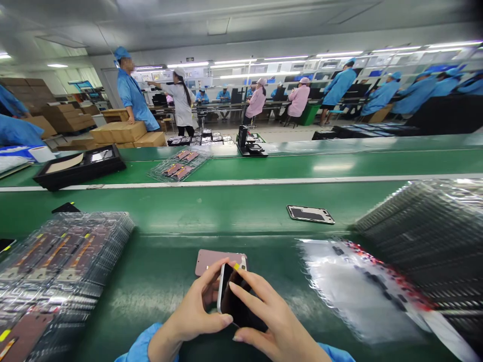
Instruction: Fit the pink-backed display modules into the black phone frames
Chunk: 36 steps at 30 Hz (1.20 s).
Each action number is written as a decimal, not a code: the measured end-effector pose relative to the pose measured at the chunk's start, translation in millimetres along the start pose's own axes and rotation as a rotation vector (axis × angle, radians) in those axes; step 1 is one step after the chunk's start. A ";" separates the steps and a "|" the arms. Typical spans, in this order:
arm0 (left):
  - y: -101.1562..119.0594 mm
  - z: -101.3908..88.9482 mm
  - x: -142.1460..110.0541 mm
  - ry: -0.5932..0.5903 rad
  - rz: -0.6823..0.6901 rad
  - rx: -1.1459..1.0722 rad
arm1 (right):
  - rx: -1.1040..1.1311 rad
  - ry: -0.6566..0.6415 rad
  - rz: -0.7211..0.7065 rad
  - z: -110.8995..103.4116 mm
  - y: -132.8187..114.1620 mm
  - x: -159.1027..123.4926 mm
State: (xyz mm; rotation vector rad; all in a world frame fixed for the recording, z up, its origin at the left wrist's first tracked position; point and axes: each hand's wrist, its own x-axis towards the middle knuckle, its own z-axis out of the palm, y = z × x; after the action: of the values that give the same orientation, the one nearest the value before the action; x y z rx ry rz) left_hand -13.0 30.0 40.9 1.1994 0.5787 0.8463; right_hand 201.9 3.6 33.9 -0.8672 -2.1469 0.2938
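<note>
Flanking the grip, stacked clear trays (56,266) sat within easy reach on the green bench (158,281). A pink back cover (211,260) lay just beyond it. The left hand (196,311) clasped the phone (236,304) upright by its edge, while right hand (271,322) fingers pressed its dark face.

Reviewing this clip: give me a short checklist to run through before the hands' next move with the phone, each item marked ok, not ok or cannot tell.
1. Phone part gripped by both hands: ok; left hand on its left edge, right hand across its dark face.
2. Pink back cover within reach: ok, lying flat just beyond the hands.
3. Bench bare beside the cover: ok.
4. Stacked clear trays apart from the hands: ok, at the left.
5. Part on the belt out of the way: ok.
6. Dark face free of defects: cannot tell.
</note>
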 end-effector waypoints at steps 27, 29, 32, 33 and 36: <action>36.5 -11.4 28.7 0.252 -0.208 -0.273 | 1.105 -0.152 0.783 1.2 11.0 3.0; 38.5 -9.9 29.6 0.253 -0.211 -0.272 | 1.109 -0.102 0.788 4.6 9.8 3.8; 34.6 -6.6 28.5 0.252 -0.191 -0.237 | 1.040 -0.011 0.809 7.8 10.5 1.5; 31.9 -5.6 27.0 0.234 -0.190 -0.204 | 1.018 0.016 0.816 7.9 11.5 0.4; 22.1 -2.0 18.6 0.119 -0.250 -0.017 | 0.987 0.095 0.832 6.4 15.6 -2.0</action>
State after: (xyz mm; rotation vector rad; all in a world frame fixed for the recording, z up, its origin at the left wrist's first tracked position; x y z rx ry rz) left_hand -9.6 49.2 62.3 1.0400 0.7989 0.7105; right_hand 205.7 14.3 21.2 -1.0440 -1.1595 1.5204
